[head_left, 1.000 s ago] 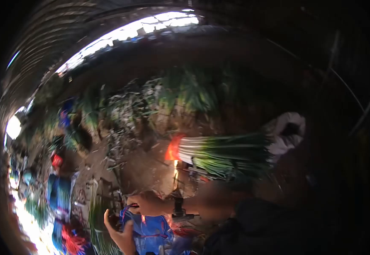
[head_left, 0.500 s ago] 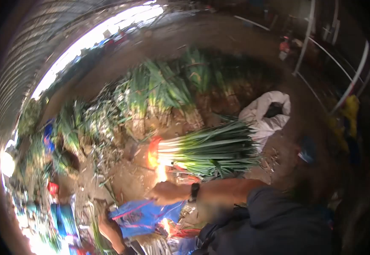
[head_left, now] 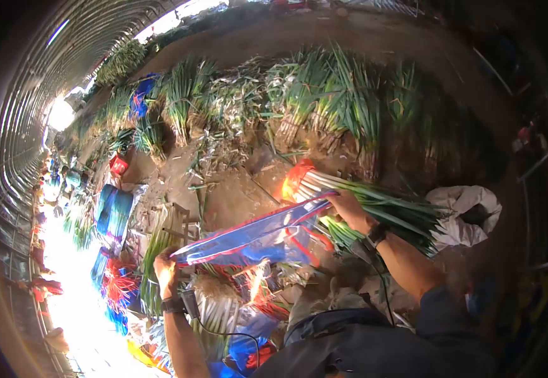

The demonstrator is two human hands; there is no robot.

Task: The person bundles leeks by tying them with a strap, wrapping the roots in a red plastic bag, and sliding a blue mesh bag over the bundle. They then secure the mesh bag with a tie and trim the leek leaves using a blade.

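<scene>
A blue plastic sheet with pink-red edges (head_left: 255, 239) is stretched between my two hands. My left hand (head_left: 165, 272) is closed on its left end, beside a small wooden frame with green stalks. At the other end, my right hand (head_left: 349, 211) grips the sheet's upper corner, in front of a large bundle of green onions (head_left: 393, 205). The bundle lies on the ground with its white ends in an orange-red wrap (head_left: 297, 179). Loose white-stemmed onions (head_left: 217, 324) lie below the sheet, close to my body.
Upright bunches of green onions (head_left: 343, 94) stand in a row across the far side. A white sack (head_left: 466, 214) lies at the right. Blue bundles (head_left: 113, 214) and red strips (head_left: 119, 283) are at the left. A wooden frame (head_left: 176, 220) stands near my left hand.
The blue sheet has been raised and pulled out lengthwise between both hands. My right hand has moved right and up, to the onion bundle. The camera view has turned left.
</scene>
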